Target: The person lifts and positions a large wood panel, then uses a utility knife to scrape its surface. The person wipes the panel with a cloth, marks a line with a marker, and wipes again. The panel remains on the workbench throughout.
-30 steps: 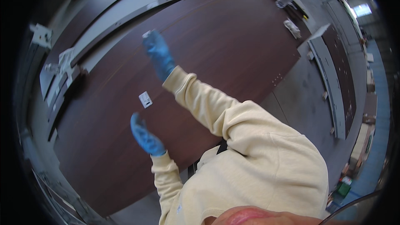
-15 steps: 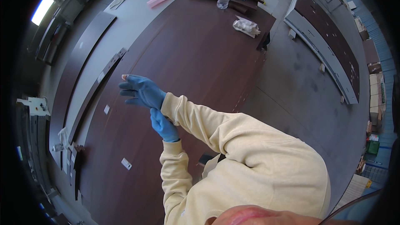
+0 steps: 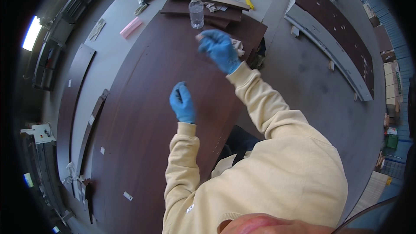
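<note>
**Both gloved hands raised over dark wood panel, right hand pinching a small pale piece**

Far left: a long dark board (image 3: 69, 104) lies on the grey desk (image 3: 117, 56), a narrower strip (image 3: 93, 121) just beside it. A pink block (image 3: 130, 27) sits further up on the desk, near some clutter at the top edge.

Centre: a large dark brown panel (image 3: 143, 117) covers most of the desk. Two small white tags (image 3: 127, 196) lie on it at lower left, well apart from the hands.

Left hand (image 3: 182, 102), blue glove, held above the panel, fingers curled loosely together; cannot tell if it pinches anything. Looks not to touch the panel.

Right hand (image 3: 220, 50), blue glove, lifted higher and blurred, fingertips pressed together on a small pale piece (image 3: 199, 37); kind not readable. A crumpled rag (image 3: 236, 45) lies just behind it on the panel. A clear water bottle (image 3: 196, 12) stands upright near it, on stacked dark boards (image 3: 225, 15).

Right: more dark panels (image 3: 338, 30) on the floor, well apart.

Progress, as a judgement: early or mid; the piece is in hand, not placed, and the panel surface shows nothing fitted near the hands.
</note>
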Demonstrator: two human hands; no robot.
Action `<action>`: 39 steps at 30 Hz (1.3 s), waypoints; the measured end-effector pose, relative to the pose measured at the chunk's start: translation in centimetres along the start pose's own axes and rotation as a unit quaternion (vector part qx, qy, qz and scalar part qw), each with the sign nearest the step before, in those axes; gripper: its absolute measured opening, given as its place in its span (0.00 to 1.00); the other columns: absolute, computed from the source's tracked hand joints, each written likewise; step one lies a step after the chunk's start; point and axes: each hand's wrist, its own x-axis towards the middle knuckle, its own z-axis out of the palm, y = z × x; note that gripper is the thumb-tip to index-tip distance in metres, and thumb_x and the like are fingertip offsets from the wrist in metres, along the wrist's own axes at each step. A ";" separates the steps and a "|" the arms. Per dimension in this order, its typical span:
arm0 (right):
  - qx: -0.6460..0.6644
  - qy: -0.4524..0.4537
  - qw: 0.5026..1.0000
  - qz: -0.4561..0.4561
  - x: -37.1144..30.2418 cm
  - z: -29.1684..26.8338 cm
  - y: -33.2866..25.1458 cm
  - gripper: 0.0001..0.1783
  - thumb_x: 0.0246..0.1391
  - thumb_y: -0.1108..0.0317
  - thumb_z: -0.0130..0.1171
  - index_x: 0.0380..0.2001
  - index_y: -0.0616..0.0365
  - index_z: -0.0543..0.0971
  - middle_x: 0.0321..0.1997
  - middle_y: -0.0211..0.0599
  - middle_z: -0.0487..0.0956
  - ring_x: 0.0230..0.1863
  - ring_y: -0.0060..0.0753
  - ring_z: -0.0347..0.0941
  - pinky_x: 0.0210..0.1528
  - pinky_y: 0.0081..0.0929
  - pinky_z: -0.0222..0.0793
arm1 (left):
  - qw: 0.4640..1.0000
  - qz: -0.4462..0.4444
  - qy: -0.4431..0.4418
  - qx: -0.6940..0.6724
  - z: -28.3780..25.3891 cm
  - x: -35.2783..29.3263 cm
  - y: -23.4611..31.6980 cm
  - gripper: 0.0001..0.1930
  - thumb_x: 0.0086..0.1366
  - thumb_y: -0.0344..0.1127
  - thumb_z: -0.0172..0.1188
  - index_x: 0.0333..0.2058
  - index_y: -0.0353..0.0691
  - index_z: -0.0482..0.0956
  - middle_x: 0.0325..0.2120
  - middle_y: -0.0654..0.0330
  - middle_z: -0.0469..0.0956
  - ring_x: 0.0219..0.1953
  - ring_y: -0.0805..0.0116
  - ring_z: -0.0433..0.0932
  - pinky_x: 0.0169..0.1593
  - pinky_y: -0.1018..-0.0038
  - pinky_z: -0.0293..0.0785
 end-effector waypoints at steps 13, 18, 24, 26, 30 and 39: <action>-0.696 0.066 0.714 -0.044 39.2 -26.3 0.4 0.22 0.62 0.55 0.55 0.56 0.45 0.82 0.56 0.45 0.83 0.58 0.55 0.79 0.61 0.48 0.73 | 0.780 0.046 0.099 0.616 9.3 8.3 -8.6 0.35 0.71 0.50 0.57 0.70 0.37 0.65 0.71 0.44 0.63 0.74 0.41 0.58 0.75 0.48 0.51; -0.805 -0.027 0.591 0.037 49.0 -28.2 6.3 0.27 0.63 0.56 0.54 0.65 0.40 0.75 0.62 0.41 0.80 0.61 0.53 0.77 0.63 0.49 0.72 | 0.777 0.035 0.073 0.624 9.8 9.1 -8.1 0.35 0.71 0.48 0.57 0.71 0.37 0.64 0.72 0.45 0.62 0.75 0.42 0.58 0.75 0.49 0.51; -0.760 -0.002 0.650 0.015 55.6 -28.8 12.3 0.27 0.58 0.57 0.58 0.62 0.43 0.76 0.62 0.44 0.80 0.60 0.55 0.78 0.61 0.50 0.74 | 0.785 0.010 0.062 0.616 10.5 9.9 -7.5 0.36 0.68 0.42 0.59 0.71 0.37 0.63 0.72 0.45 0.61 0.75 0.42 0.57 0.75 0.49 0.51; -0.742 -0.020 0.669 0.031 57.3 -29.5 13.8 0.36 0.60 0.40 0.54 0.68 0.42 0.72 0.65 0.46 0.78 0.65 0.55 0.74 0.65 0.49 0.70 | 0.789 0.016 0.060 0.612 10.8 10.2 -7.5 0.36 0.67 0.41 0.59 0.71 0.37 0.63 0.72 0.45 0.62 0.75 0.42 0.57 0.75 0.49 0.52; -0.794 -0.059 0.602 0.062 58.1 -27.8 15.6 0.32 0.60 0.40 0.58 0.61 0.45 0.78 0.59 0.47 0.82 0.60 0.54 0.78 0.60 0.49 0.74 | 0.781 0.008 0.058 0.621 10.7 10.1 -7.1 0.36 0.66 0.40 0.60 0.71 0.37 0.64 0.72 0.45 0.63 0.74 0.41 0.58 0.75 0.49 0.54; -0.767 -0.041 0.633 0.096 58.9 -26.9 14.9 0.24 0.59 0.49 0.60 0.52 0.49 0.85 0.55 0.48 0.84 0.57 0.56 0.80 0.59 0.47 0.76 | 0.788 0.023 0.062 0.613 11.1 10.6 -7.2 0.36 0.67 0.41 0.60 0.71 0.36 0.64 0.72 0.45 0.63 0.74 0.42 0.59 0.74 0.49 0.54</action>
